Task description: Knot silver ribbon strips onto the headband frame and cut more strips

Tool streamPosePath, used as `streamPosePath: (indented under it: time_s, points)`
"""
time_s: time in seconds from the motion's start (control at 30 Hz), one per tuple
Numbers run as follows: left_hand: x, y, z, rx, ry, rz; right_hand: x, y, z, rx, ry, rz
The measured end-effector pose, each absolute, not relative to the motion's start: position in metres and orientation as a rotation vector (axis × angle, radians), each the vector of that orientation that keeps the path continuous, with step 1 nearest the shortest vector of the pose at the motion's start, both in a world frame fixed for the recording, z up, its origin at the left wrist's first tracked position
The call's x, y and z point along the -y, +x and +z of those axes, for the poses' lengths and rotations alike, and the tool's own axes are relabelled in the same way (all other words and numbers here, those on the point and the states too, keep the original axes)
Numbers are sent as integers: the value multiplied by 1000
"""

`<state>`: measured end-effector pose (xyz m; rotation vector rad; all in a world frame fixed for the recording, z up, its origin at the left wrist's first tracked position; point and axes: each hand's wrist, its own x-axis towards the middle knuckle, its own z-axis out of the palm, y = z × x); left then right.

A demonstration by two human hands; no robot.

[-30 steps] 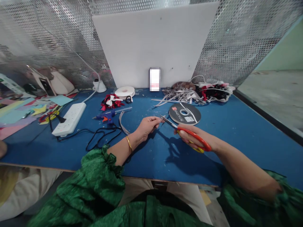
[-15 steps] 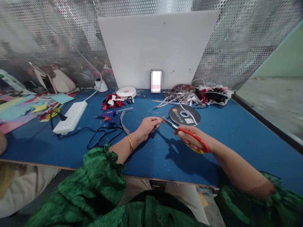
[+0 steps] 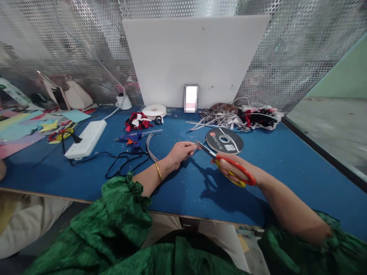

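Observation:
My left hand (image 3: pixel 181 152) is closed in a pinch at the table's middle, thumb and forefinger on the tip of a thin pale ribbon, mostly hidden by the fingers. My right hand (image 3: pixel 229 170) grips scissors (image 3: pixel 240 168) with red and yellow handles. Their blades point left and up, the tips right at my left fingertips. A curved grey ribbon strip (image 3: pixel 149 147) lies behind my left wrist; whether it joins the held piece, I cannot tell. Just beyond the scissors lies a black ribbon spool (image 3: pixel 215 140) with a printed face.
A blue glue gun (image 3: pixel 130 139) with a black cord lies left, near a white power strip (image 3: pixel 86 140). Red and black bows (image 3: pixel 137 121), a white ribbon roll (image 3: pixel 154 110), a phone (image 3: pixel 191 98) and a heap of grey ribbon strips (image 3: pixel 220 119) line the back. Another person's hand (image 3: pixel 2 170) shows far left.
The scissors' yellow handle has swung slightly away from the red one, so the handles sit further apart. My left hand keeps its pinch. The view has shifted slightly.

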<state>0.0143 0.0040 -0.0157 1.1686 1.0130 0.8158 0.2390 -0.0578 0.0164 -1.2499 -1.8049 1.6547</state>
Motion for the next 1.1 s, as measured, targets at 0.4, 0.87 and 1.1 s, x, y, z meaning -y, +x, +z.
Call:
streamPosePath:
  time_s: [0.4, 0.87, 1.1]
  points:
    - [-6, 13, -17, -1032, 1192, 814, 59, 231, 12, 1732, -1284, 1625]
    - [-4, 13, -13, -1022, 1177, 804, 58, 238, 14, 1787, -1252, 1638]
    - [-3, 13, -13, -1023, 1219, 794, 57, 234, 11, 1738, -1286, 1628]
